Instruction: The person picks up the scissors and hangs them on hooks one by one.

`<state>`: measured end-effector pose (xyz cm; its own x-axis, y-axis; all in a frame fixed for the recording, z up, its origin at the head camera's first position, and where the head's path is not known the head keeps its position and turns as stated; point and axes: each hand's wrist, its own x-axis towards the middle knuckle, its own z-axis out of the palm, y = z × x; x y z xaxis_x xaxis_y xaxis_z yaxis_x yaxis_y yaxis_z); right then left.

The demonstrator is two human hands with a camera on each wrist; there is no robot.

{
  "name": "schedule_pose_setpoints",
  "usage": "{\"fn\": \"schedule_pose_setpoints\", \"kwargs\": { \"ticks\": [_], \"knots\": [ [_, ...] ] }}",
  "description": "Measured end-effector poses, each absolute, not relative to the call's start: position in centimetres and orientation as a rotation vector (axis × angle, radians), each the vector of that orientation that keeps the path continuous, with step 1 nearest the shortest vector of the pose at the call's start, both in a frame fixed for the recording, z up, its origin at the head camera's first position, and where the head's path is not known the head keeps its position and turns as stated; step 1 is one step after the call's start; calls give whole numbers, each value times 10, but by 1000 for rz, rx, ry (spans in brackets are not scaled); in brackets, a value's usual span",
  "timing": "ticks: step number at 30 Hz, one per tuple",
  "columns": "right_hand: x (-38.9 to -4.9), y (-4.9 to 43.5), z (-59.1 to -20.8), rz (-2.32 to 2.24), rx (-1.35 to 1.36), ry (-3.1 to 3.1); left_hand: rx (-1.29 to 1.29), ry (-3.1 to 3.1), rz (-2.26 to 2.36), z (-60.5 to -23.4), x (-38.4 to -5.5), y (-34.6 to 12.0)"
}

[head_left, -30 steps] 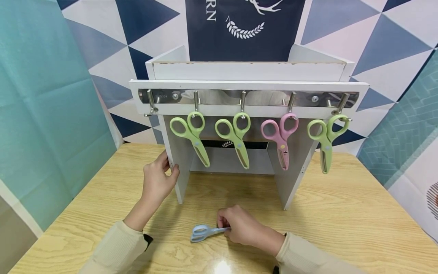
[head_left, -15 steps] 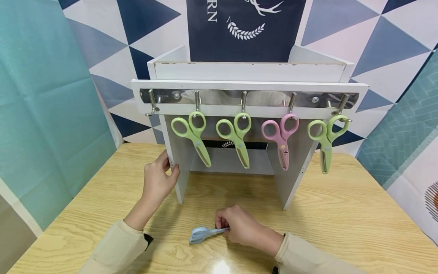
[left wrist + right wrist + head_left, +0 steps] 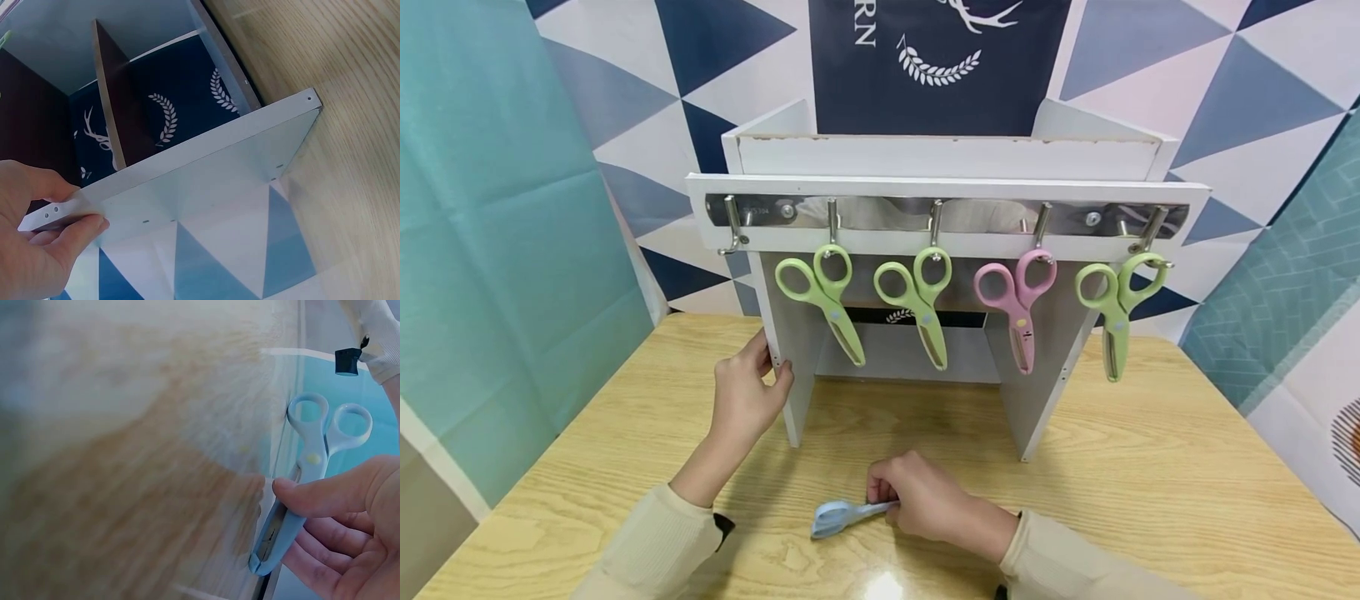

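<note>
Blue scissors (image 3: 835, 517) are pinched by the blade end in my right hand (image 3: 921, 497), low over the front of the table. In the right wrist view the thumb lies across the blades of the scissors (image 3: 312, 444), with both handle loops pointing away from the palm. My left hand (image 3: 748, 392) grips the front edge of the white rack's left side panel (image 3: 780, 367); the left wrist view has thumb and fingers on either side of that panel (image 3: 187, 156). Green scissors (image 3: 829, 304), more green scissors (image 3: 921, 304), pink scissors (image 3: 1017, 308) and further green scissors (image 3: 1116, 312) hang from the rack's hooks.
A metal hook strip (image 3: 880, 212) runs across the rack's front board. Its leftmost hook (image 3: 732, 225) bears nothing. The rack stands on a wooden table (image 3: 1150, 500), with a patterned cloth (image 3: 730, 50) behind and a teal cloth (image 3: 505, 208) at the left.
My right hand has shifted slightly left with the blue scissors, whose handle loops have turned a little. The left hand keeps its hold on the panel.
</note>
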<state>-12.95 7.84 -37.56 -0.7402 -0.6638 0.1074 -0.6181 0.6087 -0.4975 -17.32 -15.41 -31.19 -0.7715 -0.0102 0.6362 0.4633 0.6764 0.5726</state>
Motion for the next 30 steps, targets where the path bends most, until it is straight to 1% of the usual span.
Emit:
{"fn": "schedule_pose_setpoints", "kwargs": {
  "ticks": [14,30],
  "knots": [
    [-131,78,-377,-746,-1166,2756,-350,-2265,-981,-312,-174,-154],
    [-135,81,-371,-789,-1127,2722,-346,-2278,-983,-311,-173,-154]
  ]
}}
